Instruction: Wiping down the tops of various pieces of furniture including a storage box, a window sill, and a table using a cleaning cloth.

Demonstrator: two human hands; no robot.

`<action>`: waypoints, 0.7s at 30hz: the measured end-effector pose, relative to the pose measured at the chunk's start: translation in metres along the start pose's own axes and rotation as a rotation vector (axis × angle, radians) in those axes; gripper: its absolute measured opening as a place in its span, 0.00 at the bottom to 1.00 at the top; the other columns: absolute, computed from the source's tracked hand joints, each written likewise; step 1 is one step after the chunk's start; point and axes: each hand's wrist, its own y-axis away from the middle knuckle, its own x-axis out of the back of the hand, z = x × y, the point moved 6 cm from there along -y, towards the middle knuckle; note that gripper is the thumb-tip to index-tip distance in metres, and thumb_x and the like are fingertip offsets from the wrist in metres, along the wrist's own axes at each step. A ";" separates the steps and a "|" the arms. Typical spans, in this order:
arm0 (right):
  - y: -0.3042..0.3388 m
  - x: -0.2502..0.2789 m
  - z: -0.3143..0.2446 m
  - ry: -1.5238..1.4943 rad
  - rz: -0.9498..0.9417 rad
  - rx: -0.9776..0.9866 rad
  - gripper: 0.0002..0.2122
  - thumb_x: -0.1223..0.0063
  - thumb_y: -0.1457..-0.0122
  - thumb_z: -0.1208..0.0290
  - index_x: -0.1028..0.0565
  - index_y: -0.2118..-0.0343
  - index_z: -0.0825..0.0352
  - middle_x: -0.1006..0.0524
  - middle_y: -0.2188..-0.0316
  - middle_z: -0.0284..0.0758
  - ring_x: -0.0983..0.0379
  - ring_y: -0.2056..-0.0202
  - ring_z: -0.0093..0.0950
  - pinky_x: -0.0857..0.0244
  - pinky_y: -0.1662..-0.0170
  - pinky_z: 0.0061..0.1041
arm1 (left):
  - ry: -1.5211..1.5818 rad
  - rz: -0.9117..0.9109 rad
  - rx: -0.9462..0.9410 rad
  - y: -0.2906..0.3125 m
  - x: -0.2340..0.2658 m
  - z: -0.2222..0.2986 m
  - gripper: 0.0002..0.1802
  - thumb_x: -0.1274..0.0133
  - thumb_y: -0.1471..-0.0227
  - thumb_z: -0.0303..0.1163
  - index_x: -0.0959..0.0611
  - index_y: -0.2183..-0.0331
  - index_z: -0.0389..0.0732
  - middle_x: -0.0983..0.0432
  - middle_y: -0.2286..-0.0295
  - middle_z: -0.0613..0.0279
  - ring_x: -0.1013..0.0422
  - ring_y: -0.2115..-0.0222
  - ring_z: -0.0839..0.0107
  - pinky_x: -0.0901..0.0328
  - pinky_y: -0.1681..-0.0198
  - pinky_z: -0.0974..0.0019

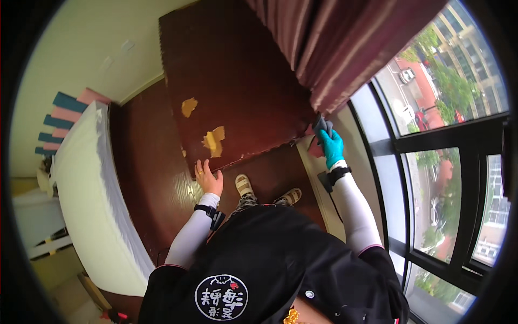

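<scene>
A dark red-brown tabletop [237, 70] with worn yellowish patches fills the upper middle. My left hand [209, 179], bare with a ring, rests its spread fingers at the table's near left corner. Beyond the table's near right corner is my right hand [331, 146], in a teal rubber glove. Its fingers are closed round a bunched grey cloth [322, 125], close to the foot of the curtain. Part of the cloth is hidden by the glove.
A mauve curtain [345, 48] hangs along the table's right side, beside black-framed windows [431, 141]. A bed with a white cover [100, 200] stands at left. My sandalled feet are on the brown wooden floor [145, 156]. A pale ledge [337, 229] runs below the windows.
</scene>
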 end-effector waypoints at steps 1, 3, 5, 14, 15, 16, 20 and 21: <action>-0.015 -0.002 0.020 0.047 0.024 -0.033 0.09 0.43 0.42 0.70 0.24 0.61 0.66 0.24 0.76 0.29 0.31 0.81 0.19 0.37 0.79 0.20 | -0.004 0.003 0.017 -0.001 0.002 -0.012 0.34 0.43 0.55 0.34 0.33 0.46 0.40 0.46 0.41 0.44 0.50 0.41 0.44 0.51 0.40 0.45; -0.022 -0.029 0.052 0.208 0.122 -0.066 0.10 0.45 0.42 0.71 0.25 0.58 0.65 0.24 0.76 0.30 0.32 0.83 0.21 0.39 0.81 0.22 | 0.184 0.002 0.152 0.002 0.004 -0.045 0.37 0.42 0.56 0.32 0.35 0.44 0.38 0.47 0.41 0.42 0.49 0.41 0.44 0.51 0.38 0.50; -0.030 -0.055 0.116 0.062 0.186 0.195 0.02 0.44 0.45 0.74 0.24 0.70 0.64 0.27 0.80 0.29 0.32 0.83 0.23 0.38 0.79 0.26 | 0.210 -0.038 0.124 -0.006 0.003 -0.053 0.37 0.42 0.56 0.31 0.36 0.44 0.37 0.47 0.42 0.41 0.49 0.41 0.44 0.51 0.38 0.53; 0.229 -0.368 0.075 0.820 -0.815 1.254 0.06 0.49 0.53 0.72 0.25 0.71 0.58 0.24 0.70 0.34 0.28 0.62 0.38 0.32 0.63 0.36 | 0.381 -0.150 0.315 -0.006 0.005 -0.116 0.41 0.42 0.56 0.27 0.40 0.42 0.34 0.36 0.48 0.39 0.34 0.50 0.44 0.39 0.46 0.56; 0.223 -0.369 0.078 0.825 -0.819 1.254 0.05 0.48 0.53 0.72 0.25 0.72 0.58 0.24 0.71 0.34 0.28 0.64 0.38 0.32 0.65 0.36 | 0.403 -0.115 0.259 -0.009 0.003 -0.119 0.42 0.41 0.55 0.28 0.41 0.41 0.35 0.33 0.49 0.40 0.32 0.52 0.48 0.38 0.47 0.57; 0.216 -0.371 0.074 0.826 -0.837 1.262 0.04 0.48 0.53 0.72 0.25 0.72 0.58 0.24 0.71 0.34 0.27 0.65 0.38 0.32 0.66 0.37 | 0.406 -0.113 0.265 -0.008 0.008 -0.119 0.42 0.41 0.55 0.28 0.41 0.41 0.35 0.33 0.49 0.40 0.32 0.52 0.48 0.38 0.47 0.57; 0.115 -0.325 0.060 0.909 -0.620 0.916 0.02 0.46 0.55 0.70 0.25 0.76 0.60 0.25 0.78 0.39 0.26 0.75 0.42 0.35 0.74 0.40 | 0.662 -0.146 0.446 0.002 0.001 -0.149 0.43 0.41 0.53 0.31 0.42 0.40 0.35 0.35 0.47 0.43 0.31 0.52 0.56 0.37 0.48 0.58; 0.086 -0.298 0.054 0.864 -0.442 0.898 0.01 0.47 0.53 0.71 0.25 0.78 0.60 0.25 0.79 0.41 0.27 0.76 0.43 0.34 0.73 0.40 | 0.650 -0.139 0.485 0.004 0.002 -0.156 0.43 0.41 0.53 0.31 0.43 0.39 0.35 0.36 0.46 0.42 0.32 0.51 0.55 0.38 0.47 0.58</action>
